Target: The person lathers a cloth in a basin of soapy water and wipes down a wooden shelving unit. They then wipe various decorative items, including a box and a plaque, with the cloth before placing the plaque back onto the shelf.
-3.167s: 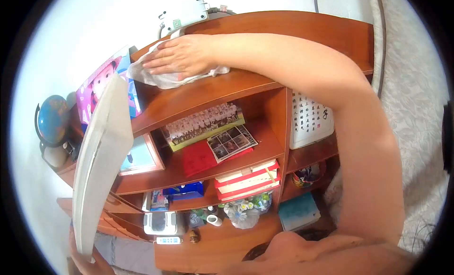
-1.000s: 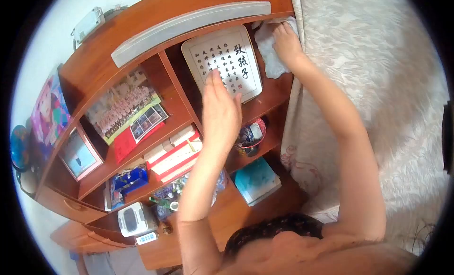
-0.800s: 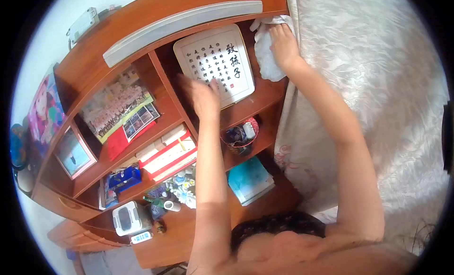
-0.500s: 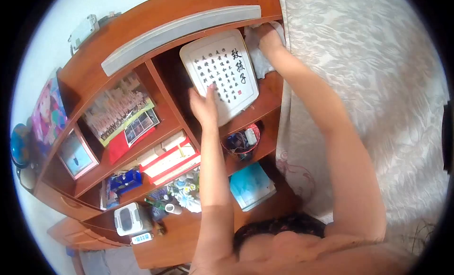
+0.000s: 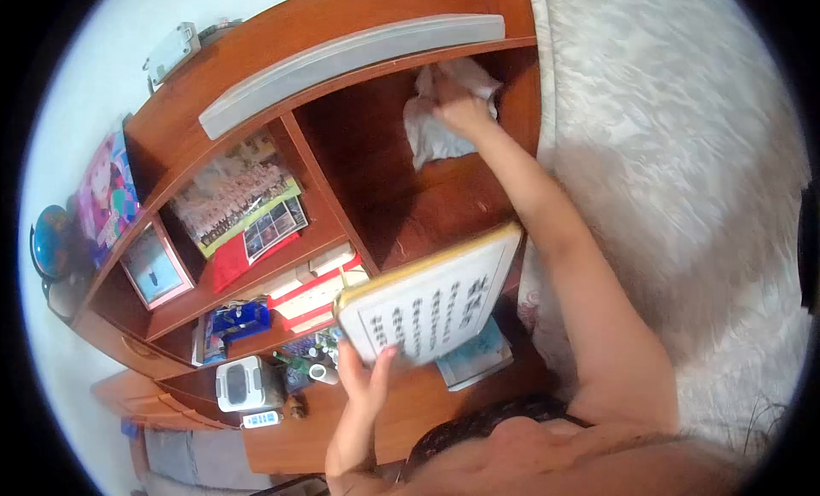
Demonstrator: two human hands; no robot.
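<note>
My left hand [image 5: 362,383] grips the lower left edge of a white plaque [image 5: 431,304] with black Chinese writing and a gold rim. The plaque is tilted and held out in front of the shelves, over the desk. Inside the upper shelf compartment [image 5: 354,163], my right hand [image 5: 464,113] is closed on a crumpled white cloth [image 5: 427,136] pressed against the dark wooden back panel. Part of the cloth spreads out around the fingers, some of which are hidden.
Left of the compartment stand a group photo [image 5: 231,189] and a pink-framed picture [image 5: 156,265]. A teal book [image 5: 478,359] and a white-lidded box [image 5: 243,385] rest on the desk [image 5: 342,432] below. A pale patterned curtain [image 5: 649,95] hangs at right.
The plaque has come out of the compartment, moving down and toward me in my left hand. My right hand has moved left with the cloth, across the back panel.
</note>
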